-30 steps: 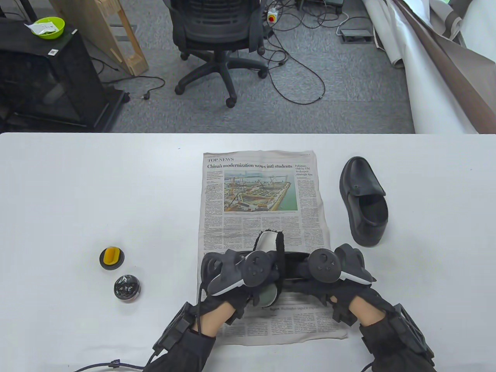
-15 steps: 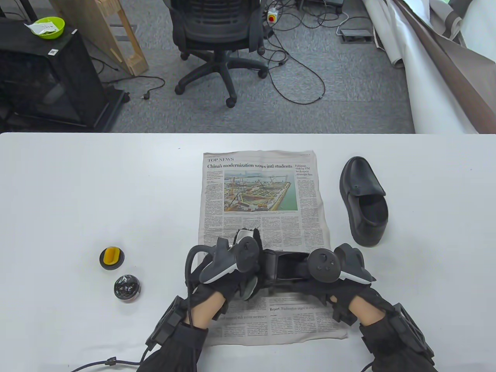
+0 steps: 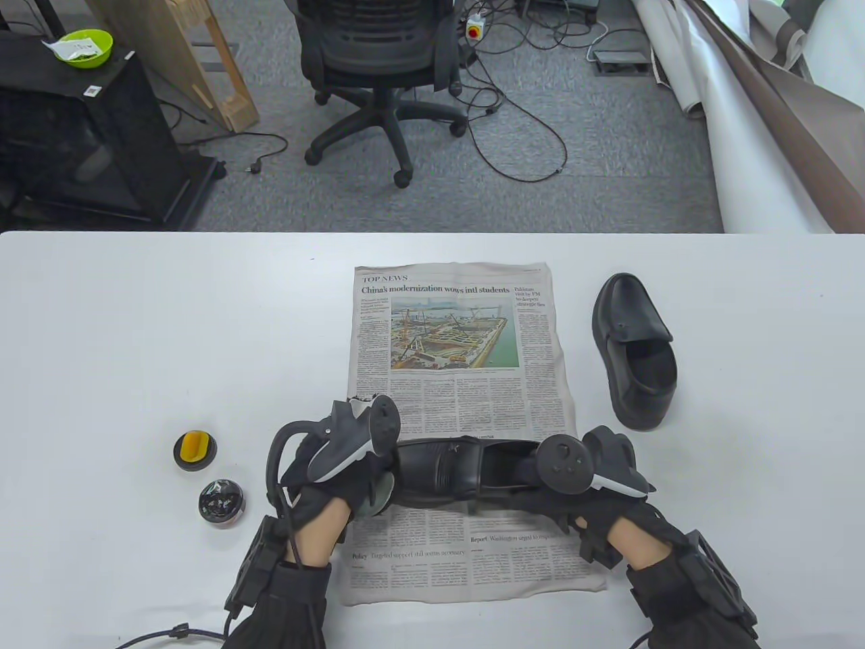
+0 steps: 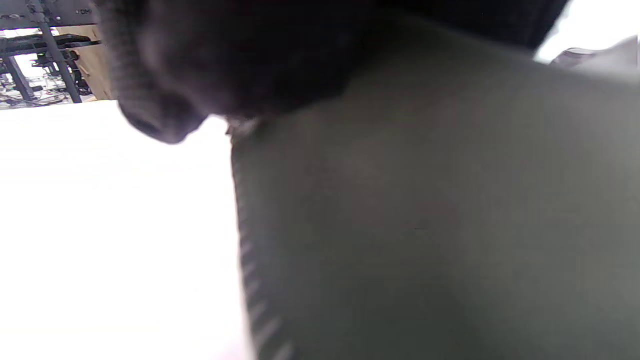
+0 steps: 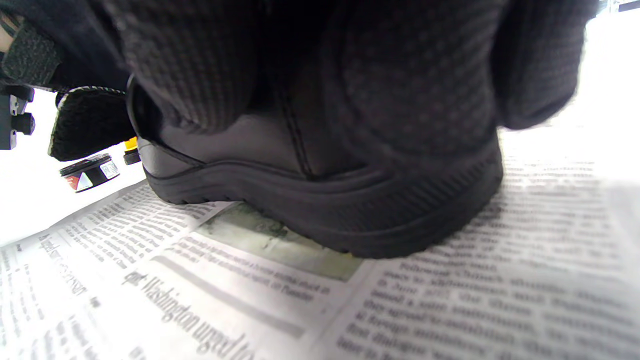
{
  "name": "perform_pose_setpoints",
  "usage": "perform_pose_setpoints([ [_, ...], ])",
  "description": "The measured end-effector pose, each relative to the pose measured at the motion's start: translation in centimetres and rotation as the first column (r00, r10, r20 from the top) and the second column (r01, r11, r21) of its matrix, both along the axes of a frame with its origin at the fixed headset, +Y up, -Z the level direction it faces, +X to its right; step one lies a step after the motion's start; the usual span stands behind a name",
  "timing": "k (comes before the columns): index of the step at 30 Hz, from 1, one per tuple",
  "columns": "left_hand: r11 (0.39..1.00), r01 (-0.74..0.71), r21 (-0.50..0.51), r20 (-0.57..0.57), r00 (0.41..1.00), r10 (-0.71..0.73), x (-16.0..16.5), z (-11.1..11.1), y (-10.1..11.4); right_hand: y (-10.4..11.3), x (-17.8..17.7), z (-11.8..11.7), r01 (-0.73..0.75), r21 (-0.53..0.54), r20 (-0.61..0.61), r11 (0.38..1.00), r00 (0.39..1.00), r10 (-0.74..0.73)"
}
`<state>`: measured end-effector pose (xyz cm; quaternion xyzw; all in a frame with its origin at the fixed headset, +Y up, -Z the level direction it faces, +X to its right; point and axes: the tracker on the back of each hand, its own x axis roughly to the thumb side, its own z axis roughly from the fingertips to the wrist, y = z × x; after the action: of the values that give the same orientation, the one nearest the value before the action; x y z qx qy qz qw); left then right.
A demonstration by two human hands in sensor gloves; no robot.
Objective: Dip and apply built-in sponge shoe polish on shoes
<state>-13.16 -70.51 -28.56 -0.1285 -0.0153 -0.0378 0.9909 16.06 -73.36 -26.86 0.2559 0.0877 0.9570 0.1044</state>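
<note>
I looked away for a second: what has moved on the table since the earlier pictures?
The left hand, holding a buffing brush, swept leftward off the top of the shoe towards its toe, uncovering the upper. The right hand kept its hold on the heel, and the shoe stayed on the newspaper. The second shoe, polish tin and yellow-sponge lid did not move.

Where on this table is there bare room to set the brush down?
Bare patches: the white table left of the newspaper and beyond the yellow-handled lid and polish tin; also the newspaper's far half. Crowded: the near edge, where the left hand and right hand flank the shoe, and beside the second shoe.
</note>
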Motion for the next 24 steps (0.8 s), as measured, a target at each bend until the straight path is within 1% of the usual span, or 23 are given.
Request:
perform_pose_setpoints([
  [2,1.000,-0.017,0.021,0.040,0.999,0.016,0.3,0.2,0.5,0.0,0.0,0.0,0.001,0.000,-0.001,1.000,1.000,-0.001],
  [3,0.997,-0.071,0.038,0.083,0.994,0.068,0.9,0.4,0.9,0.0,0.0,0.0,0.002,0.001,-0.003,1.000,1.000,-0.002],
  [5,0.984,-0.174,0.046,0.117,0.979,0.168,2.0,0.5,1.3,0.0,-0.1,0.0,0.000,0.003,-0.008,1.000,1.000,0.000],
  [7,0.968,-0.246,0.040,0.187,0.954,0.235,4.6,0.4,1.7,0.0,0.0,0.0,0.004,-0.001,-0.012,1.000,1.000,-0.004],
  [8,0.969,-0.243,0.035,0.201,0.952,0.232,5.2,0.4,1.7,0.0,0.0,0.0,0.004,-0.001,-0.013,1.000,1.000,-0.004],
  [9,0.972,-0.233,0.032,0.223,0.950,0.220,6.4,0.1,1.7,0.0,0.0,0.0,0.003,0.002,-0.012,1.000,1.000,-0.003],
  [12,0.982,-0.190,0.015,0.238,0.954,0.181,8.7,-0.5,0.9,0.0,0.0,0.0,0.005,0.002,-0.014,1.000,1.000,-0.005],
  [13,0.985,-0.173,0.015,0.236,0.958,0.165,9.0,-0.7,0.7,0.0,0.0,0.0,0.005,0.001,-0.016,1.000,1.000,-0.005],
  [14,0.985,-0.172,0.015,0.227,0.960,0.164,9.0,-1.0,0.5,0.0,0.0,0.0,0.005,0.000,-0.017,1.000,1.000,-0.005],
  [16,0.979,-0.201,-0.025,0.194,0.960,0.201,8.7,-1.2,0.1,0.0,0.0,0.0,0.006,0.000,-0.018,1.000,1.000,-0.006],
  [17,0.980,-0.199,-0.027,0.182,0.963,0.200,8.4,-1.1,0.0,0.0,-0.1,0.0,0.005,0.001,-0.019,1.000,1.000,-0.005],
  [20,0.996,-0.092,-0.006,0.171,0.981,0.091,7.7,-1.2,-0.2,0.0,0.0,0.0,0.004,0.002,-0.016,1.000,1.000,-0.004],
  [23,0.998,-0.054,-0.023,0.133,0.989,0.056,6.5,-1.4,-0.4,0.0,-0.1,0.0,0.001,0.005,-0.010,1.000,1.000,-0.001],
  [24,1.000,-0.015,-0.024,0.121,0.993,0.018,5.9,-1.4,-0.4,0.0,0.0,0.0,0.002,0.004,-0.009,1.000,1.000,-0.001],
])
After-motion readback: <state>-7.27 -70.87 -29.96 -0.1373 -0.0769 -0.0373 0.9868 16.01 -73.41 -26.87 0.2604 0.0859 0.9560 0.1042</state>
